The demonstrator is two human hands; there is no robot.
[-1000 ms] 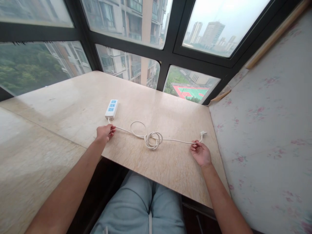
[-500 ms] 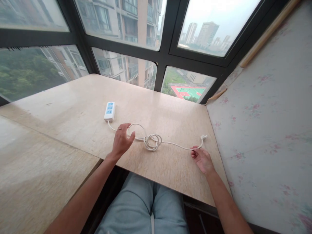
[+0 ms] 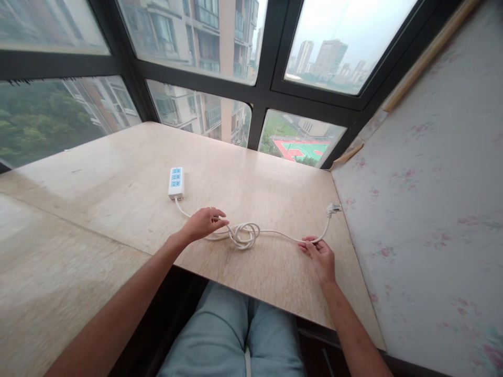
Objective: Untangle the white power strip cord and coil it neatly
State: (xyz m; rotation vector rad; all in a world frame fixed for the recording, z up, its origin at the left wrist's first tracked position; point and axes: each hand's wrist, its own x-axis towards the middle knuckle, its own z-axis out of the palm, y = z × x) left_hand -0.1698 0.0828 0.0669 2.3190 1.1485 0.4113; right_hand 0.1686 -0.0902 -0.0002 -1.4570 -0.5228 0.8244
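Observation:
A white power strip (image 3: 176,183) with blue socket faces lies on the counter at the left. From its near end runs a white cord (image 3: 280,233), looped into a loose tangle in the middle. My left hand (image 3: 204,222) is closed on the cord at the left side of the tangle, fingers and thumb together around a strand. Right of the tangle, my right hand (image 3: 319,256) pinches the cord between thumb and fingers. Beyond it the cord curves up to a white plug (image 3: 332,210) near the counter's right edge.
The pale, marble-patterned counter (image 3: 118,157) runs to dark-framed windows (image 3: 259,89) at the back. On the right rises a floral papered wall (image 3: 424,225). My legs (image 3: 236,330) are under the counter's front edge, and a seam crosses the counter at left.
My left hand has moved right and closed on the cord beside the tangle. My right hand has slid slightly left; the plug now sits higher and further right.

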